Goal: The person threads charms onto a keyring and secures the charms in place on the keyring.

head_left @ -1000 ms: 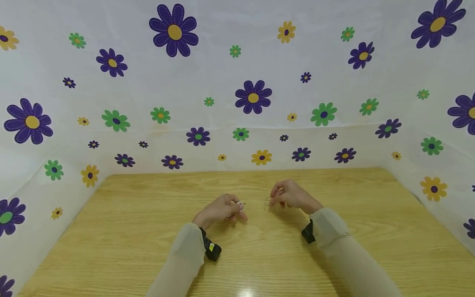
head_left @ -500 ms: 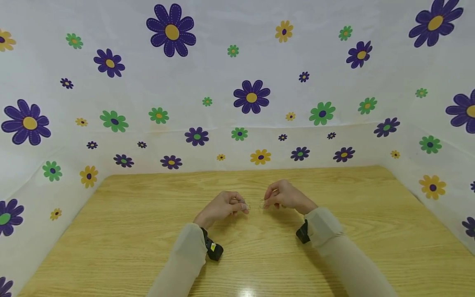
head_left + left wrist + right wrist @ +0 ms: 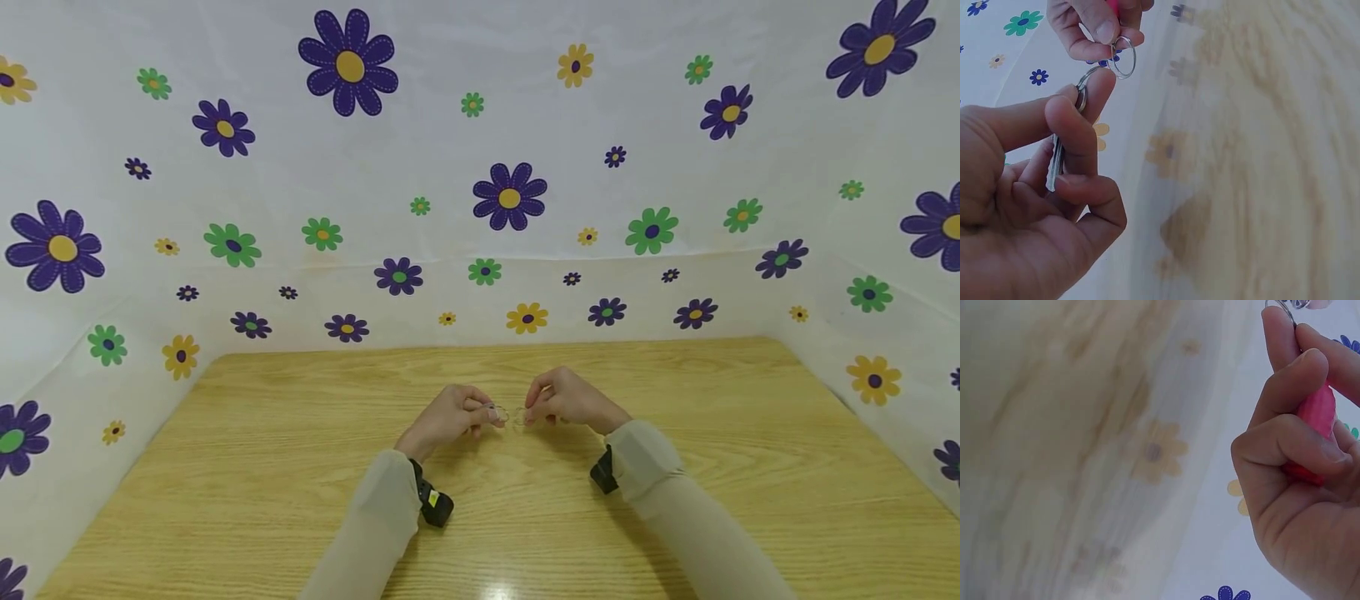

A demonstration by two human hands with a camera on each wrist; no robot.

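My left hand (image 3: pixel 450 415) pinches a metal key (image 3: pixel 1055 162) between thumb and fingers. The toothed blade points down toward the palm in the left wrist view, and a small ring (image 3: pixel 1082 82) at its head pokes out past the fingertips. Facing it, my right hand (image 3: pixel 572 398) pinches a larger silver key ring (image 3: pixel 1134 60) by its edge. A pink-red object (image 3: pixel 1319 414), probably the ring's keychain, lies inside the curled right fingers, which hide most of it. The two rings overlap in the left wrist view; in the head view they are close together.
Both hands are over the far middle part of a light wooden table (image 3: pixel 300 500). A white cloth (image 3: pixel 420 150) printed with flowers stands along the back and both sides. Each wrist wears a black camera (image 3: pixel 435 507) on a strap.
My right hand has moved left toward the left hand, bringing its ring close to the key's ring. The left hand has turned slightly and shifted a little right. Both grips stay.
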